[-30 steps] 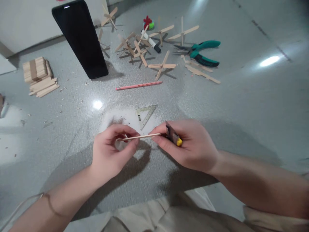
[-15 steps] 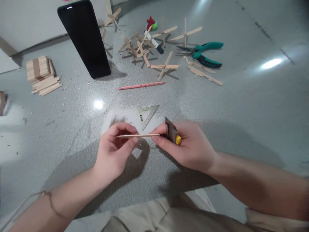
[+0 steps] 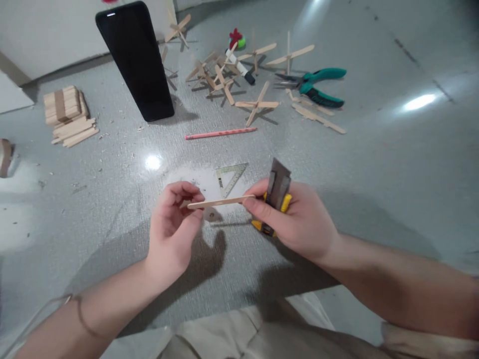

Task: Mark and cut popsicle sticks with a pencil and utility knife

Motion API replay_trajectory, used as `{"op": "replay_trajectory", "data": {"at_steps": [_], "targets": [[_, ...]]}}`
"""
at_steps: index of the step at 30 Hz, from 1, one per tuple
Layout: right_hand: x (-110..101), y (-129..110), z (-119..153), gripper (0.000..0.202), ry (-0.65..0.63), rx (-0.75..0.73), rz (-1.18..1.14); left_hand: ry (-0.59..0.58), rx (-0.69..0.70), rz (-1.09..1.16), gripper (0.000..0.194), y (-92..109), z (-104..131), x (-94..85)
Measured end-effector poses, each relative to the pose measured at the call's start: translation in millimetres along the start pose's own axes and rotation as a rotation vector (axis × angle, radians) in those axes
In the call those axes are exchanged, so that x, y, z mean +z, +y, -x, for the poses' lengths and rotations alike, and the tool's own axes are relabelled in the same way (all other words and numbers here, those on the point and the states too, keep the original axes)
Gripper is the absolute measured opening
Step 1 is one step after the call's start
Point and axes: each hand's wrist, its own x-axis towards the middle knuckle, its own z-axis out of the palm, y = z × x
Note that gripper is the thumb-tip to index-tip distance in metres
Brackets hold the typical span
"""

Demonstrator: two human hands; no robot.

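Note:
A flat wooden stick (image 3: pixel 220 202) spans the gap between my hands, with a small mark or slit near its middle. My right hand (image 3: pixel 295 214) pinches its right end and also holds a yellow and black utility knife (image 3: pixel 279 192), its wide blade pointing up. At the stick's left end is my left hand (image 3: pixel 174 224), thumb and fingertips apart around it; whether they touch it is hard to tell. A clear triangle ruler (image 3: pixel 232 178) lies just beyond the stick.
Behind lie a pink pencil (image 3: pixel 220 133), crossed stick pieces (image 3: pixel 256 104), a white marker (image 3: pixel 240 66) and green pliers (image 3: pixel 318 87). A black phone (image 3: pixel 136 62) stands tilted at the back left, near bundled sticks (image 3: pixel 63 104). Split sticks (image 3: pixel 318 118) lie below the pliers.
My left thumb and fingers have loosened from the stick and moved slightly left. The stick has turned to show its flat face, and the knife has swung more upright in my right hand.

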Motion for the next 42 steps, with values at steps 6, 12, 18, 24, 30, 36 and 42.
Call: {"op": "replay_trajectory", "data": {"at_steps": [6, 12, 18, 24, 30, 36, 42], "targets": [[-5.3, -0.7, -3.0, 0.022, -0.004, 0.058, -0.067, -0.057, 0.016, -0.037, 0.016, -2.9, -4.6, -4.6], [-6.3, -3.1, -2.7, 0.021, -0.033, 0.039, -0.044, -0.141, 0.015, -0.146, 0.017, -1.1, -5.2, -5.3], [-6.6, 5.1, 3.0, 0.031, -0.063, 0.078, -0.086, -0.244, 0.104, -0.245, 0.036, -2.3, -8.6, -17.2], [-8.8, 4.0, 12.6, 0.038, -0.063, 0.005, -0.091, -0.223, 0.324, -0.291, 0.037, -0.5, -4.1, -23.2], [-10.1, -4.7, 16.1, 0.039, -0.099, -0.07, -0.091, -0.187, 0.382, -0.275, 0.042, -7.5, -3.0, -20.1], [-9.6, 6.0, 16.8, 0.041, -0.111, -0.016, -0.175, -0.262, 0.387, -0.902, 0.026, -16.6, -24.5, -27.2], [-5.9, 22.9, 17.9, 0.046, -0.159, 0.194, -0.453, -0.07, 0.444, -1.467, 0.046, -7.5, -63.0, -63.2]]}}
